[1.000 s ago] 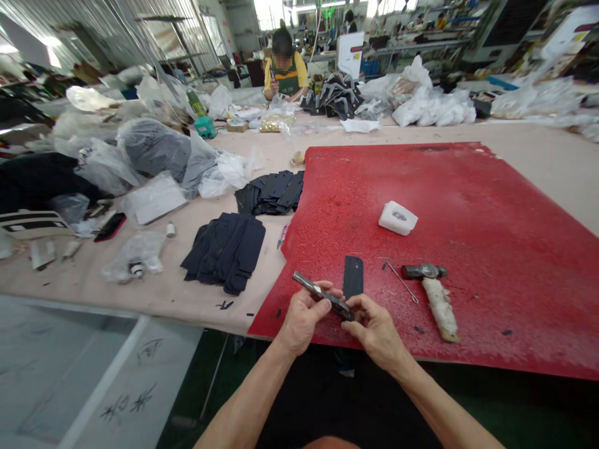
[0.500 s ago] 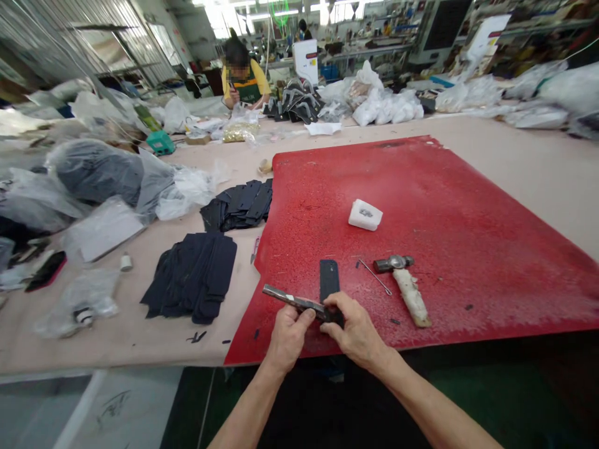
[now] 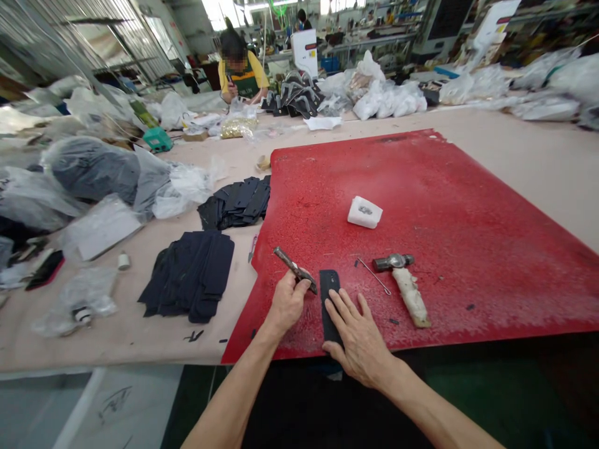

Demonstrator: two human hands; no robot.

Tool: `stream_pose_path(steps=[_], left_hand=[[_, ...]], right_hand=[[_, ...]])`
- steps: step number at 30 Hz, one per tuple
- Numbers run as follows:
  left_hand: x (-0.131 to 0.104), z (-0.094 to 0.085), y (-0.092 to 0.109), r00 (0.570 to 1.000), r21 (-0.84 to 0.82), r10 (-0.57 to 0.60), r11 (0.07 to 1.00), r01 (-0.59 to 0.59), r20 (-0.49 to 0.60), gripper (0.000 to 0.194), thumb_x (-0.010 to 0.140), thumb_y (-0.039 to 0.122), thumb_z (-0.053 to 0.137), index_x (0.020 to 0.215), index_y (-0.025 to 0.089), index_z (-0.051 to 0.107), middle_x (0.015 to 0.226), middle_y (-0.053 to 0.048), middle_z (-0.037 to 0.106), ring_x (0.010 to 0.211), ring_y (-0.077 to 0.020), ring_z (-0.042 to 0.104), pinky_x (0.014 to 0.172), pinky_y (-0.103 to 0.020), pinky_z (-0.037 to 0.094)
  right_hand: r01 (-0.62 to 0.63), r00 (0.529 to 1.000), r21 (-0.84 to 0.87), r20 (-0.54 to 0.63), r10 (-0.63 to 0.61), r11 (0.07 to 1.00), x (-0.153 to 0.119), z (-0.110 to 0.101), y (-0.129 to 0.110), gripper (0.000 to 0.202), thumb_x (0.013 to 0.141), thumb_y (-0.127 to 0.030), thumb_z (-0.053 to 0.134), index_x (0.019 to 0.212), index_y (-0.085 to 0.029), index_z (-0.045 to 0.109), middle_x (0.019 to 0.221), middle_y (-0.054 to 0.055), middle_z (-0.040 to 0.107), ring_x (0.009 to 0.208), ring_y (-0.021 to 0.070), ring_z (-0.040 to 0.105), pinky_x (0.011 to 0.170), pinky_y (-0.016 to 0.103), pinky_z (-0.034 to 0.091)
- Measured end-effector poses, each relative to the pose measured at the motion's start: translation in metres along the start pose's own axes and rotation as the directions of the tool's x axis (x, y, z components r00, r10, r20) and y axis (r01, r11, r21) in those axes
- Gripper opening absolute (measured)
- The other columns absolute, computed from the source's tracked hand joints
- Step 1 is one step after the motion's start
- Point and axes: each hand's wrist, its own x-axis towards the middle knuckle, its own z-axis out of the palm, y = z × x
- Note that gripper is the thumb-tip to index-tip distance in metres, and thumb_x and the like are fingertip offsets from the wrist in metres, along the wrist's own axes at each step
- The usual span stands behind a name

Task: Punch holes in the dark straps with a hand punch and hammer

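My left hand [image 3: 288,300] is closed around a dark metal punch [image 3: 296,269], which tilts with its shaft pointing up and to the left. Just right of it, a dark rectangular fabric piece [image 3: 329,284] lies on the red mat [image 3: 440,187]. My right hand [image 3: 358,333] rests on the lower part of that piece, fingers stretched out and apart, covering some of it. A hammer [image 3: 405,284] with a wrapped pale handle lies to the right. Between it and the piece is a thin metal rod [image 3: 374,276] with a looped end.
A white block [image 3: 364,212] sits farther back on the mat. To the left are a near stack of dark pieces [image 3: 189,274] and a far stack [image 3: 238,202]. Plastic bags [image 3: 98,174] crowd the left side. Another person [image 3: 241,68] works across the table.
My right hand has let go of the punch's lower end and now lies flat on the dark piece. The punch, in my left hand, has swung steeper; the piece has shifted slightly nearer.
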Motion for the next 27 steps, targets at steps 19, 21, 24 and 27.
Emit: stream_pose_path(steps=[19,21,24,27], left_hand=[[0.023,0.041,-0.024,0.989,-0.042,0.151,0.988,-0.150,0.003,0.015,0.086,0.021,0.056,0.094,0.019,0.069,0.097,-0.005,0.074,0.092,-0.0186,0.069,0.089,-0.033,0.054],[0.023,0.041,-0.024,0.986,-0.018,0.167,0.986,-0.166,0.016,0.015,0.087,0.022,0.056,0.094,0.019,0.070,0.099,-0.005,0.074,0.093,-0.0186,0.069,0.090,-0.033,0.054],[0.024,0.041,-0.022,0.984,0.029,0.176,0.984,-0.177,0.024,0.016,0.088,0.022,0.056,0.096,0.019,0.070,0.099,-0.005,0.074,0.094,-0.0187,0.069,0.091,-0.033,0.053],[0.023,0.041,-0.019,0.982,0.077,0.189,0.979,-0.191,0.025,0.017,0.088,0.021,0.056,0.097,0.020,0.070,0.098,-0.005,0.075,0.095,-0.0188,0.069,0.090,-0.033,0.053]], right_hand=[[-0.038,0.999,0.126,0.003,0.038,0.991,-0.002,-0.002,0.004,0.072,0.085,-0.039,0.056,0.149,-0.014,0.034,0.158,0.015,0.025,0.146,0.0355,0.019,0.117,0.060,0.011],[-0.041,0.999,0.141,-0.019,0.044,0.989,-0.003,0.001,0.005,0.072,0.085,-0.039,0.056,0.149,-0.015,0.034,0.158,0.014,0.028,0.146,0.0348,0.019,0.117,0.060,0.011],[-0.043,0.998,0.162,-0.039,0.050,0.986,-0.003,0.003,0.006,0.074,0.084,-0.040,0.058,0.150,-0.016,0.033,0.157,0.013,0.030,0.146,0.0344,0.020,0.118,0.059,0.011],[-0.050,0.998,0.170,-0.033,0.056,0.984,-0.003,0.003,0.005,0.074,0.085,-0.040,0.058,0.150,-0.016,0.033,0.157,0.013,0.030,0.146,0.0345,0.020,0.118,0.058,0.010]])
